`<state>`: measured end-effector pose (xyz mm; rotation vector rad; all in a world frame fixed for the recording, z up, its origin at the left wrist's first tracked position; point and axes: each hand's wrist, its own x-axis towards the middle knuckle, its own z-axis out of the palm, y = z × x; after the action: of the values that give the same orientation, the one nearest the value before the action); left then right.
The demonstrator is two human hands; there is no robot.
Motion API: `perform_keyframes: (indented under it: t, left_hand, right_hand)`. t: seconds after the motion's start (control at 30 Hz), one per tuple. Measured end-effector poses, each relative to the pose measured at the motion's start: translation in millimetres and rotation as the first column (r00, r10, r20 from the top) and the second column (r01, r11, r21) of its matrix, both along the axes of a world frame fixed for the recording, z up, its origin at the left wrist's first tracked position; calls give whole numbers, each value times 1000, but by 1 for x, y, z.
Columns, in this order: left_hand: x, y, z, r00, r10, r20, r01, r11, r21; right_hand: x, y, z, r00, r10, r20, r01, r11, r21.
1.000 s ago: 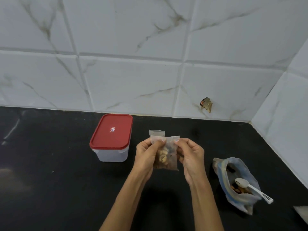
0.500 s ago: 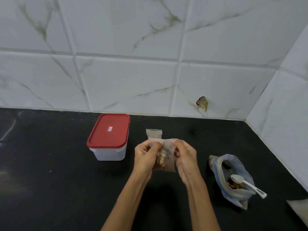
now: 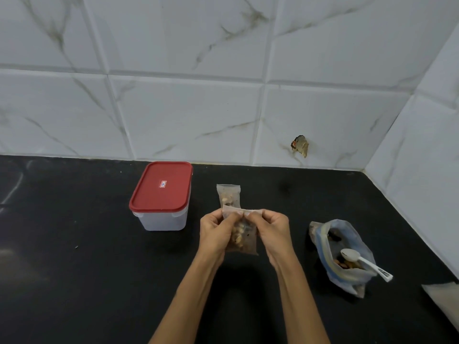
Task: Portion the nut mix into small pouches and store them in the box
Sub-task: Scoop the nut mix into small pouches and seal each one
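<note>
Both hands hold one small clear pouch point(image 3: 244, 234) upright above the black desk point(image 3: 74, 281), in the middle of the view. The left hand point(image 3: 216, 232) has its grip closed on the pouch's top left edge, fingers curled and pinching the plastic; the right hand point(image 3: 273, 232) pinches the top right edge the same way, so both grips meet along the pouch's mouth. The pouch hangs down between the two hands, and pale nuts with darker bits show through it in its lower part. A second pouch point(image 3: 229, 196) with nuts in it lies on the desk just behind the held one, its near end hidden by the held pouch's top. To the left of the hands stands the box point(image 3: 161, 217), a white plastic tub with a red lid point(image 3: 161, 186) set on it; a small label sits on the middle of the lid. The box is near the tiled wall point(image 3: 198, 108) and apart from both pouches. To the right of the hands lies the bag point(image 3: 347, 259) of nut mix, a bluish clear bag with its mouth open, and nuts show inside. A white spoon point(image 3: 362, 263) rests in the bag's mouth, bowl inside and handle sticking out over the rim to the right. A pale thing point(image 3: 444, 294) shows at the right edge, too cropped to tell.
</note>
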<state>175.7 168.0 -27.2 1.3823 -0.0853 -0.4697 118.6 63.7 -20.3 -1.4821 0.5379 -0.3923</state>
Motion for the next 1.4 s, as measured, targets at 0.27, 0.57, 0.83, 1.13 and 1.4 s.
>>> perform_keyframes:
  t: [0.27, 0.57, 0.83, 1.13, 1.4]
  left_hand:
    - [8, 3, -12, 992, 15, -124, -13, 1000, 17]
    - [23, 1, -23, 975, 52, -215, -57, 998, -17]
    - [55, -13, -37, 935, 152, -320, -158, 987, 8]
    - [104, -46, -50, 946, 273, -178, -234, 949, 210]
    - [118, -50, -66, 946, 323, 13, -305, 878, 370]
  right_hand:
    - [0, -4, -11, 998, -54, -17, 53, 997, -64]
    - [12, -11, -23, 993, -110, -31, 109, 993, -39]
    - [47, -22, -44, 980, -171, -105, 175, 984, 27]
    - [101, -44, -58, 946, -249, -206, 254, 967, -6]
    - [124, -45, -79, 926, -267, -265, 248, 963, -104]
